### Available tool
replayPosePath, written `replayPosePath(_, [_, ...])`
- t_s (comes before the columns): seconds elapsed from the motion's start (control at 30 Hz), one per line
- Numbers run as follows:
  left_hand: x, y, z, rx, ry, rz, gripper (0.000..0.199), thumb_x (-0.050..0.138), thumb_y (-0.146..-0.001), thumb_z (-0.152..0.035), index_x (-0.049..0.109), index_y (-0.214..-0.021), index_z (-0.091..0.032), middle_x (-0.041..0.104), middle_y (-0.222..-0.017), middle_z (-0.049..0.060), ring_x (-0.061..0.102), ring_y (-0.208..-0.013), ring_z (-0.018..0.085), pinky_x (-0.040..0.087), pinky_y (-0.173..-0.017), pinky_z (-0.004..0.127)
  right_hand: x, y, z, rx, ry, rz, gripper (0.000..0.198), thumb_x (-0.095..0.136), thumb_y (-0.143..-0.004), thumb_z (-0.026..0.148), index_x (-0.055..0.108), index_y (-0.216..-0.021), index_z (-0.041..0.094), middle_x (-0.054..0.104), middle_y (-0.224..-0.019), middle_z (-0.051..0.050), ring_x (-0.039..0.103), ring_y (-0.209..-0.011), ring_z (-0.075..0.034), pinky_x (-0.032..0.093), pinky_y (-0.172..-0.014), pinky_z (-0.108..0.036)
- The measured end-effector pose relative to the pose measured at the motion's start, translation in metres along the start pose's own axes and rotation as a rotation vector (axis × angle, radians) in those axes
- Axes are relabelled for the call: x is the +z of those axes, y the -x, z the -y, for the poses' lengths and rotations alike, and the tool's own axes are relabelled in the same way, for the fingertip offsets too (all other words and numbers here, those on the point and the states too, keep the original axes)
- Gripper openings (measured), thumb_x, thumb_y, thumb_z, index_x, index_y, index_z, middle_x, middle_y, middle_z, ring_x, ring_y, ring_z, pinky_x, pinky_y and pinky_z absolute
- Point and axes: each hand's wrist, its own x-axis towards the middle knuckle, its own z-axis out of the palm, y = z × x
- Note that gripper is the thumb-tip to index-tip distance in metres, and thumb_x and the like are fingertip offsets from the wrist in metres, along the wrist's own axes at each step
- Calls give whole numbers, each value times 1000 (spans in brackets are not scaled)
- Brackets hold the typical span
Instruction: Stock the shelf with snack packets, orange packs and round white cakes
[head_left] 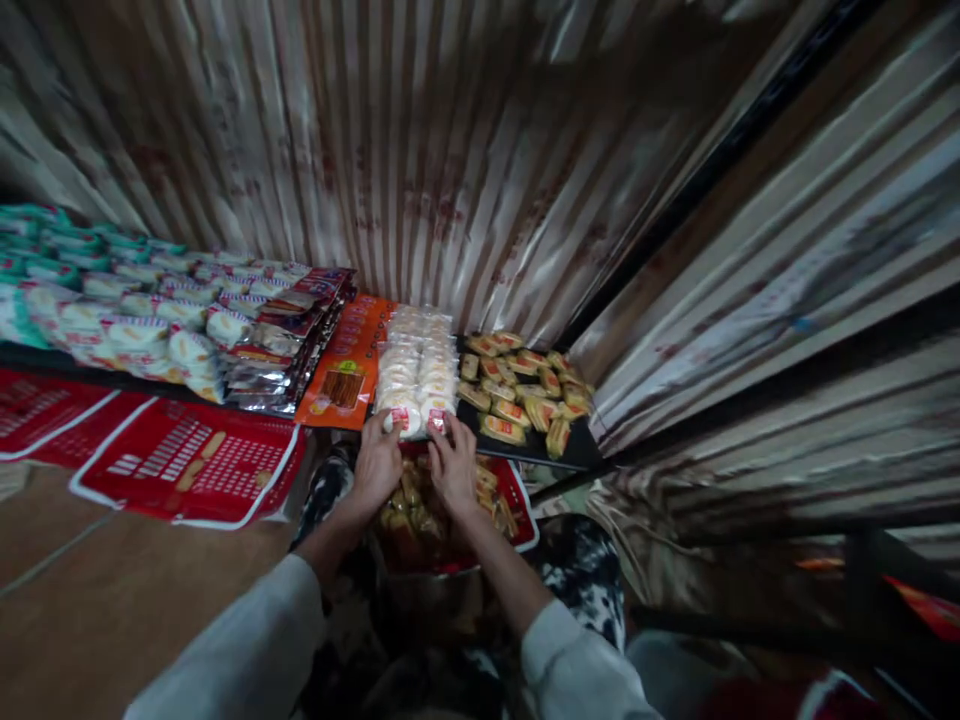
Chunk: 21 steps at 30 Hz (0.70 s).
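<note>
Two rows of clear-wrapped round white crackers [418, 365] lie on the black shelf, running back towards the wall. At the near end of the left row, my left hand [378, 458] has its fingers bent against a cracker packet with a red label [405, 420]. My right hand [454, 462] curls its fingers on the front packet of the right row [436, 415]. Below my hands, between my knees, a red bag [525, 505] holds yellowish wrapped snacks [409, 510], partly hidden by my arms.
Right of the crackers, small yellow-wrapped snacks [510, 410] lie scattered on the black shelf [555, 455]. To the left are an orange packet [341, 365], stacked dark-red and silver packets [281, 350], and white and green packets [135, 330]. Red bags [195, 465] hang below. Corrugated sheeting [375, 150] stands behind.
</note>
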Motion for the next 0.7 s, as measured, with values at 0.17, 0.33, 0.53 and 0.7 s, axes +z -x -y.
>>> replayPosePath(0.17, [7,-7,3,-9,-1,-55,44,41,-73,0,63,-108,-15,45,-127,12,42,-122,27,39,-105,47,4,-14,-5,-33,32,53,36,43,-88,17,61,-119,19,43,-139,-11,33,-126,-26,37,-101,-47])
replayPosePath(0.33, [11,-12,7,18,0,-93,43,39,-73,1,64,-105,-14,47,-125,13,43,-122,27,40,-104,48,6,-13,-6,-36,34,30,36,43,-88,17,61,-119,19,44,-138,-11,34,-125,-26,37,-101,-46])
replayPosePath(0.53, [9,-18,13,30,-4,-66,46,40,-73,1,63,-108,-18,48,-128,10,41,-126,25,40,-105,47,13,-15,-7,-20,30,6,38,43,-87,17,58,-121,21,43,-139,-10,33,-125,-26,36,-101,-48])
replayPosePath(0.7, [1,-23,12,21,-25,-14,45,41,-73,1,63,-108,-16,46,-129,12,40,-127,26,40,-105,45,17,-16,-4,3,36,2,38,43,-87,18,58,-122,21,43,-140,-9,33,-127,-26,37,-100,-47])
